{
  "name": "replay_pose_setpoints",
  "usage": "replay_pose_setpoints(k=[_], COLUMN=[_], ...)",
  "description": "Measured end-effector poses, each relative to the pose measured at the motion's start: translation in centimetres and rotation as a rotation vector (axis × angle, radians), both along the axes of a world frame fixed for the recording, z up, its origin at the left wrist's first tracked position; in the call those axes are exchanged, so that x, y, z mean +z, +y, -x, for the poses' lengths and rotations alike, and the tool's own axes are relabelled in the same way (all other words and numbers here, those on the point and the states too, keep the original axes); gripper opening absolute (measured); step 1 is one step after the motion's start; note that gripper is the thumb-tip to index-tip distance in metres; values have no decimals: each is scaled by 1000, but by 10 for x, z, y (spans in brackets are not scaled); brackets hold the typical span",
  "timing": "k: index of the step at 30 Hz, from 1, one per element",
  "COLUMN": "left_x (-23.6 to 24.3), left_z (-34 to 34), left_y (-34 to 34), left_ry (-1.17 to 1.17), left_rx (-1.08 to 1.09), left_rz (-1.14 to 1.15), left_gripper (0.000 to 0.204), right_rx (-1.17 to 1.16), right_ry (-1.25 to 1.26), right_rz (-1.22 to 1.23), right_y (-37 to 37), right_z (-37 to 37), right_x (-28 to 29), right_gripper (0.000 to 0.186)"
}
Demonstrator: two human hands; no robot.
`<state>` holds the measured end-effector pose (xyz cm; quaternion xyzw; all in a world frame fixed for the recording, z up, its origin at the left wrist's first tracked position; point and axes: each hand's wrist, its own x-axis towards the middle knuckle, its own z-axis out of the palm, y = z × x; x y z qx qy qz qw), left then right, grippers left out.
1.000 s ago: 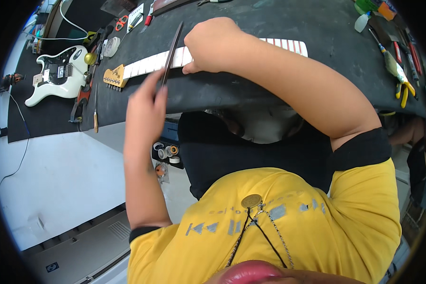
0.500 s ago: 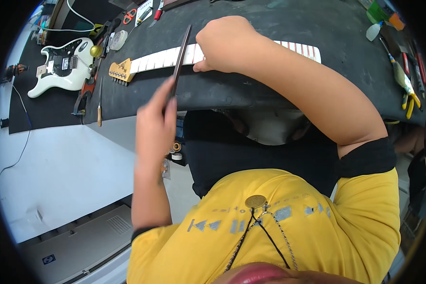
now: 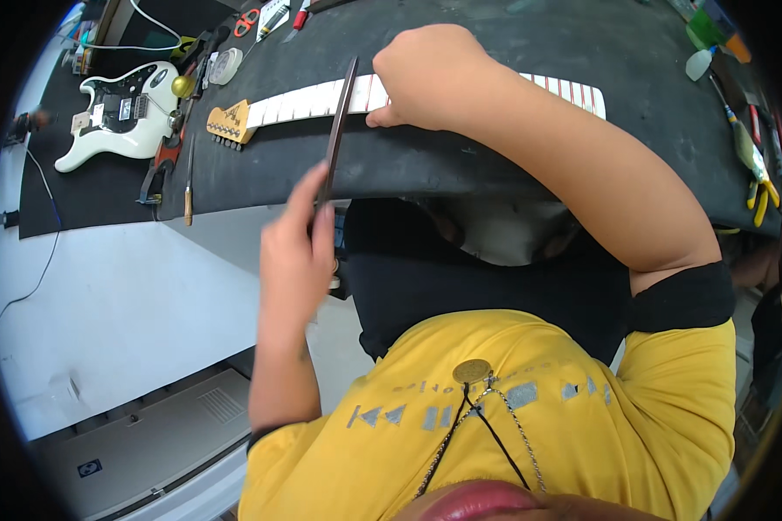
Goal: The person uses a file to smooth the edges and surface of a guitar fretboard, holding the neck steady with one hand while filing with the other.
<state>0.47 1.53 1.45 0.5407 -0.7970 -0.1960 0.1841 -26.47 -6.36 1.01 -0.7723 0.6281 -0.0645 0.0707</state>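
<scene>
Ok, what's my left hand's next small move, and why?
Probably a light stroke of the dark tool along its length: your left hand grips its near end, its shaft crosses the guitar neck, and your right hand clasps the neck.

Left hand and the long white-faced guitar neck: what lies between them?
Head view: the slim, dark, bar-shaped tool in the left hand spans that stretch, over black bench top, crossing the neck.

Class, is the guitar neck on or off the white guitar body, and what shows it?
Off: the guitar neck lies on the dark worktop, with a clear gap between it and the white guitar body.
</scene>
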Motion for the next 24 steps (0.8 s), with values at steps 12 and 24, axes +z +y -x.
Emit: replay_pose_setpoints(k=[12, 24], left_x=[-24, -15], left_z=[-43, 2], left_y=[58, -25], left_ry=[76, 108], left_rx=[62, 10], left_rz=[-66, -111], left_gripper=[52, 50], right_rx=[28, 20], right_ry=[13, 14], right_rz=[11, 84], right_y=[3, 2], right_z=[-5, 5], right_x=[4, -3], right_gripper=[45, 55])
